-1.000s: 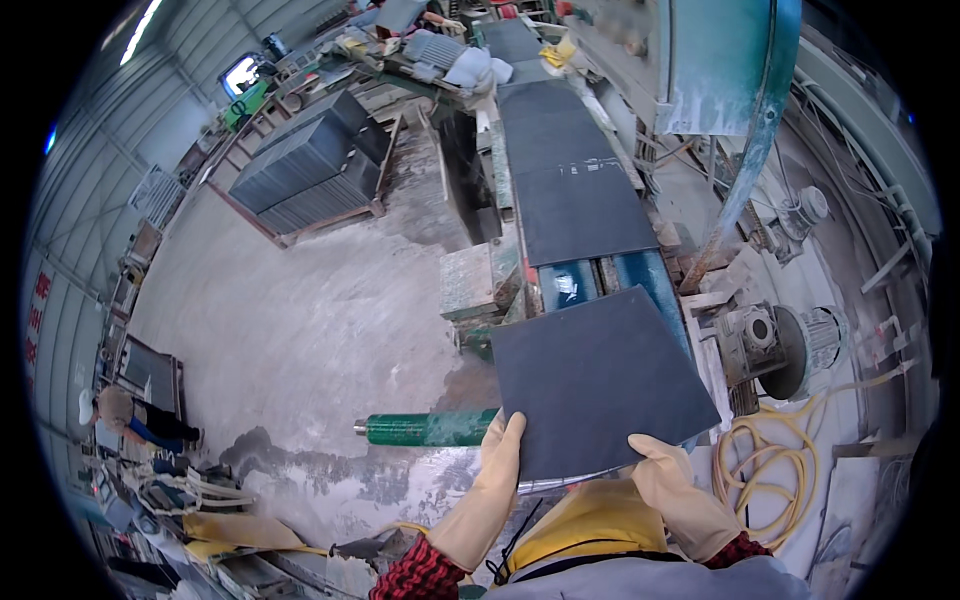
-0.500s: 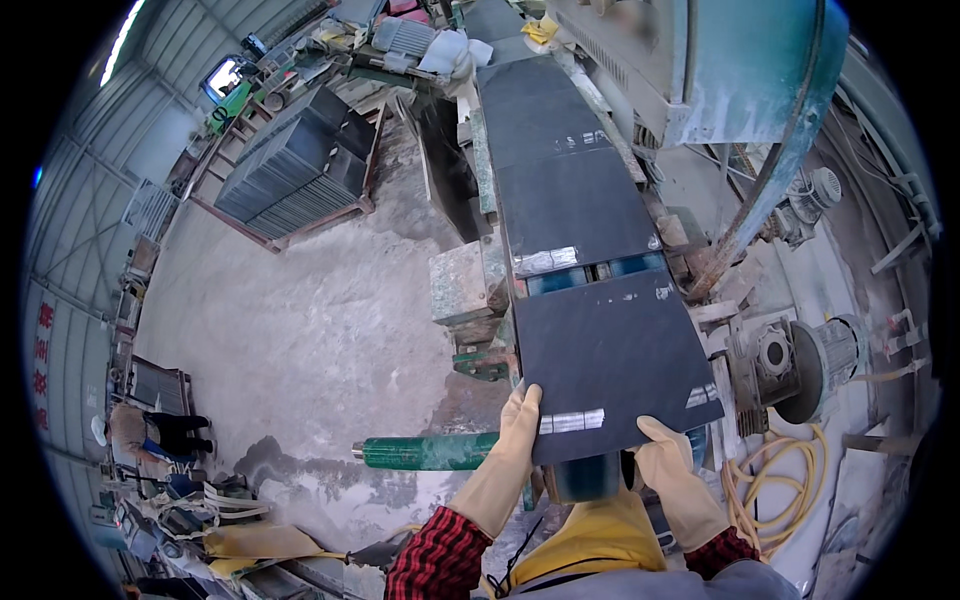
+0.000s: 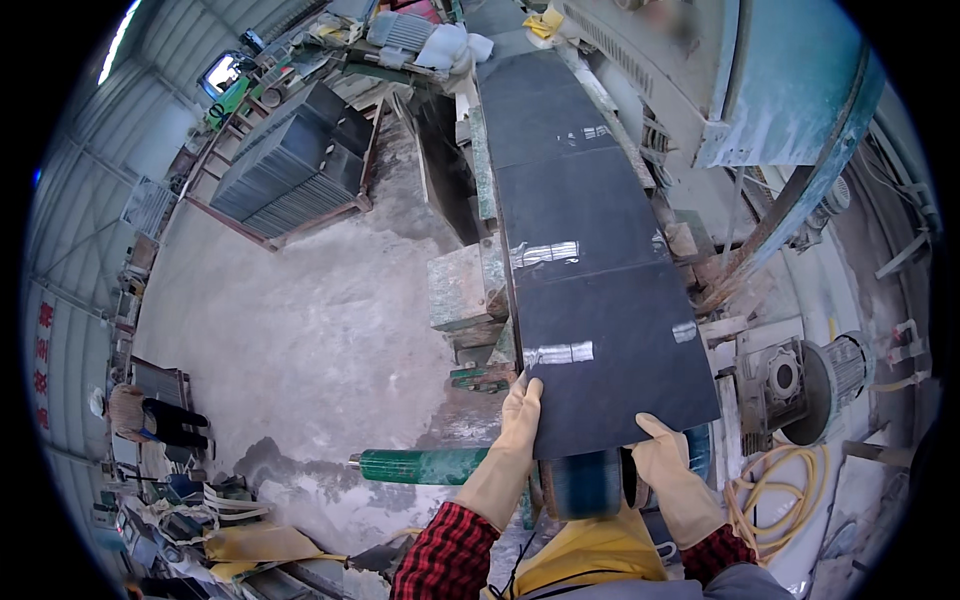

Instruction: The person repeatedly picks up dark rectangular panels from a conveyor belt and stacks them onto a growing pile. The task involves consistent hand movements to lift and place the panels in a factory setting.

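Note:
A dark grey stone slab [image 3: 625, 375] lies flat at the near end of a roller conveyor. My left hand [image 3: 517, 425], in a cream rubber glove, grips its left edge near the close corner, thumb on top. My right hand [image 3: 668, 468], gloved alike, holds the near edge towards the right with its thumb on the surface; its other fingers are hidden below. Against this slab's far edge lies a second slab [image 3: 580, 205], and another dark slab [image 3: 540, 105] follows beyond. A blue roller [image 3: 587, 487] shows under the near edge.
A green roller [image 3: 425, 466] juts out at left. Motors [image 3: 800, 385] and a coiled yellow hose [image 3: 785, 500] are at right. Stacked slabs [image 3: 290, 170] stand in a rack at far left. A large teal machine [image 3: 790, 90] borders the conveyor. Another person [image 3: 150, 415] is at the left.
The near slab has moved away from me, closing the gap to the slab ahead and uncovering more of the blue roller. Both my hands stay on it.

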The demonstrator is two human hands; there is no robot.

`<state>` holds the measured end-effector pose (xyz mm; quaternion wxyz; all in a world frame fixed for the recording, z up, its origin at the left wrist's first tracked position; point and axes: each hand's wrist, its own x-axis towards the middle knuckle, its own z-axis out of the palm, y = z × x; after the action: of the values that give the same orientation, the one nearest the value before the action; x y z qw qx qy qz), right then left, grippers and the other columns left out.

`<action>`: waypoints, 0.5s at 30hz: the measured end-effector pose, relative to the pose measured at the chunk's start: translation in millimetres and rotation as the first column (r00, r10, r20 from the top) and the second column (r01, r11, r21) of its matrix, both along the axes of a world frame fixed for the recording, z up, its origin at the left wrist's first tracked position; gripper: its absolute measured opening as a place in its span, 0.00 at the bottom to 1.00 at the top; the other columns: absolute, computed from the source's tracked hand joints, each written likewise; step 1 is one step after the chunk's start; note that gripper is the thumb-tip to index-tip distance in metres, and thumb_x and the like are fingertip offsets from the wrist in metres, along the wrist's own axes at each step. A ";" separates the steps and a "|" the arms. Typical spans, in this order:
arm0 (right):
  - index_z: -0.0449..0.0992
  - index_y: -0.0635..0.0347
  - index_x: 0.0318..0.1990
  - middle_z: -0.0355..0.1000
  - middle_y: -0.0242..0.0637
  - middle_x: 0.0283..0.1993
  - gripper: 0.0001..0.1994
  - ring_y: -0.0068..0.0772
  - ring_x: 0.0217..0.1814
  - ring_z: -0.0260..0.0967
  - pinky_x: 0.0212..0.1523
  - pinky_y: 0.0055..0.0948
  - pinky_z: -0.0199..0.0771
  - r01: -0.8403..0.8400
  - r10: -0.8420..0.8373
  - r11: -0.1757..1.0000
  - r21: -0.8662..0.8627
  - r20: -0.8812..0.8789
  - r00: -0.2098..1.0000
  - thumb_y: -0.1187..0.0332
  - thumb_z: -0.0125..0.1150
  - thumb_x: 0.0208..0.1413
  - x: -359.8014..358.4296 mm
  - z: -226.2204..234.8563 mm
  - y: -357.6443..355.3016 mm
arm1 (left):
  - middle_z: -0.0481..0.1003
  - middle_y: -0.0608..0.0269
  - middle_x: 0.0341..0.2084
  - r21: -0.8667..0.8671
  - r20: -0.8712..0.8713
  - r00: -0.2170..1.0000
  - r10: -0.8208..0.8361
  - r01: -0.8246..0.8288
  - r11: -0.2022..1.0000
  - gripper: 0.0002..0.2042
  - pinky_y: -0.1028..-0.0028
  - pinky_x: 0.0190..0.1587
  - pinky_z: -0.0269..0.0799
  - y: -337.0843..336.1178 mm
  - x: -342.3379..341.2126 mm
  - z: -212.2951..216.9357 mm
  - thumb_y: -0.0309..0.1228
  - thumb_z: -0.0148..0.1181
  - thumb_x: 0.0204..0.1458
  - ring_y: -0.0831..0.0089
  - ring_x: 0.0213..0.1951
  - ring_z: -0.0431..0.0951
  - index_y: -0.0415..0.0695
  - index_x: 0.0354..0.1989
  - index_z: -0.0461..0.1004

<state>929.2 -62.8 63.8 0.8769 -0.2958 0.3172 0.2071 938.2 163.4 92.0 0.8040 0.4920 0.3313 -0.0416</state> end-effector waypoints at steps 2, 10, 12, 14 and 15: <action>0.70 0.70 0.53 0.70 0.46 0.52 0.16 0.44 0.53 0.71 0.54 0.37 0.73 -0.118 0.131 0.979 -0.166 0.071 0.989 0.79 0.58 0.57 0.8 -6.8 -1.3 | 0.76 0.67 0.43 0.002 0.043 0.999 -0.016 0.016 1.000 0.14 0.77 0.43 0.75 0.8 1.4 -2.9 0.32 0.44 0.65 0.79 0.40 0.77 0.47 0.55 0.71; 0.77 0.69 0.44 0.77 0.51 0.44 0.24 0.43 0.47 0.76 0.43 0.33 0.79 -0.740 0.700 0.672 -0.004 -0.321 0.638 0.50 0.54 0.63 33.4 26.6 -35.2 | 0.77 0.61 0.38 0.351 -0.129 0.882 -0.453 0.468 0.811 0.23 0.77 0.35 0.76 68.5 -12.2 7.9 0.40 0.47 0.65 0.78 0.34 0.77 0.39 0.64 0.63; 0.79 0.68 0.38 0.78 0.50 0.40 0.27 0.41 0.41 0.78 0.37 0.32 0.79 -0.853 0.773 0.517 -0.074 -0.388 0.503 0.45 0.54 0.61 36.4 33.2 -38.7 | 0.78 0.60 0.36 0.348 -0.119 0.890 -0.439 0.452 0.821 0.25 0.77 0.35 0.77 83.1 -28.8 19.7 0.41 0.47 0.65 0.78 0.33 0.78 0.38 0.65 0.61; 0.79 0.66 0.29 0.78 0.52 0.29 0.27 0.43 0.27 0.77 0.30 0.34 0.77 -0.812 0.774 0.583 -0.042 -0.276 0.570 0.46 0.54 0.61 41.0 31.8 -44.1 | 0.78 0.59 0.36 0.336 -0.136 0.909 -0.394 0.416 0.845 0.26 0.77 0.35 0.77 95.3 -55.2 31.3 0.41 0.46 0.65 0.77 0.32 0.78 0.38 0.66 0.59; 0.79 0.66 0.28 0.77 0.52 0.27 0.27 0.44 0.25 0.76 0.28 0.35 0.77 -0.793 0.776 0.610 -0.011 -0.196 0.600 0.47 0.54 0.61 52.7 41.6 -46.6 | 0.78 0.59 0.36 0.316 -0.153 0.924 -0.351 0.383 0.868 0.26 0.77 0.35 0.77 99.5 -73.9 35.5 0.41 0.46 0.65 0.77 0.31 0.79 0.38 0.66 0.58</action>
<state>982.0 -109.4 105.4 0.6505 -0.4281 0.2387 0.5801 864.3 263.0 127.5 0.6683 0.6749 0.2701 -0.1582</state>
